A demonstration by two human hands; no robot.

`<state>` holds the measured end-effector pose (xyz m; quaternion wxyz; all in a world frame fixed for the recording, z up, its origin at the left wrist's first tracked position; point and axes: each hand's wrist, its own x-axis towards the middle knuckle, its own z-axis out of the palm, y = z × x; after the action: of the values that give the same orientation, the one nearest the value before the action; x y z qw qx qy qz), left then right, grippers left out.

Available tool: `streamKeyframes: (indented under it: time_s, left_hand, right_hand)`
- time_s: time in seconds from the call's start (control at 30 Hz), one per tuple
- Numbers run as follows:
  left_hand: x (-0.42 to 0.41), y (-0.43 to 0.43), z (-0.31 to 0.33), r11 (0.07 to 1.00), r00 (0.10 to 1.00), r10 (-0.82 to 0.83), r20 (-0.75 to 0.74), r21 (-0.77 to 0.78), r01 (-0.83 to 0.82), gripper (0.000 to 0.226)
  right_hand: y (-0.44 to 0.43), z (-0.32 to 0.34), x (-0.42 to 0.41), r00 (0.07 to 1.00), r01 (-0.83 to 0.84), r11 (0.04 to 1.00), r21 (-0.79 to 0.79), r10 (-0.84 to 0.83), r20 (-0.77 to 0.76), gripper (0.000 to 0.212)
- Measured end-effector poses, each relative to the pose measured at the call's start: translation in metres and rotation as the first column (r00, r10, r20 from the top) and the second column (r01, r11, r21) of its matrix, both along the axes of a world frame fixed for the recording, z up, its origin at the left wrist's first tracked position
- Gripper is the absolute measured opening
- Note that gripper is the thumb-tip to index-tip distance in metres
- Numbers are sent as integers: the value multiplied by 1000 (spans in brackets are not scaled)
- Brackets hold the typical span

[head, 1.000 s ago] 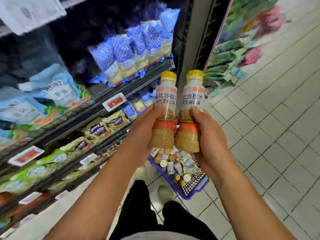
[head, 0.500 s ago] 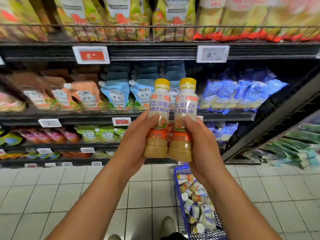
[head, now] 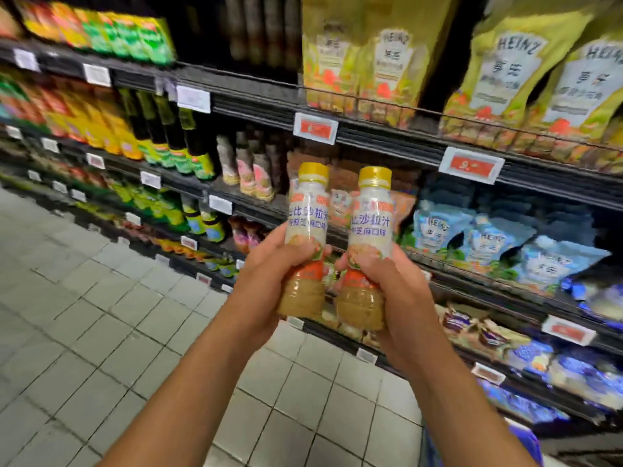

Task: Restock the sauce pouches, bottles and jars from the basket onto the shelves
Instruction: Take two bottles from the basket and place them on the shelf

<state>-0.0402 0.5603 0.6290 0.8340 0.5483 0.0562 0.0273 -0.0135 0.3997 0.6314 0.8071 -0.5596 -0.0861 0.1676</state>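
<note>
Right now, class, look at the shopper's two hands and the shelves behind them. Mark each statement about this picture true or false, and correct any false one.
1. Each hand holds one bottle. True: the left hand grips the left bottle and the right hand grips the right bottle.
2. Both bottles have red caps. False: both caps are yellow.
3. The bottles are held upright, side by side. True.
4. One bottle already stands on a shelf. False: both are in the hands, in front of the shelves.
5. Blue Heinz pouches sit on a shelf to the right of the bottles. True.
6. The floor is carpeted. False: it is tiled.
</note>
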Motion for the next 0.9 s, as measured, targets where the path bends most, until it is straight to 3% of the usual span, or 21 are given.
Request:
streamKeyframes:
  time_s: [0.23, 0.43, 0.6, 0.67, 0.9]
  left_hand:
    - [-26, 93, 11, 995, 992, 103, 72, -17, -102, 21]
    - [-26, 145, 9, 991, 987, 132, 95, -4, -132, 35]
    - [-8, 176, 8, 991, 984, 125, 128, -60, -118, 25]
    - [3, 188, 7, 989, 983, 133, 130, -84, -123, 25]
    - [60, 230, 8, 979, 977, 200, 76, -55, -196, 25]
  right_hand:
    - [98, 8, -4, 992, -127, 992, 6, 126, 18, 35]
    - [155, 12, 5, 983, -182, 983, 33, 181, 30, 36]
    - [188, 13, 26, 978, -209, 978, 25, 208, 33, 30]
    - [200, 12, 39, 978, -206, 978, 8, 206, 28, 37]
    - [241, 15, 95, 977, -210, 978, 7, 209, 42, 40]
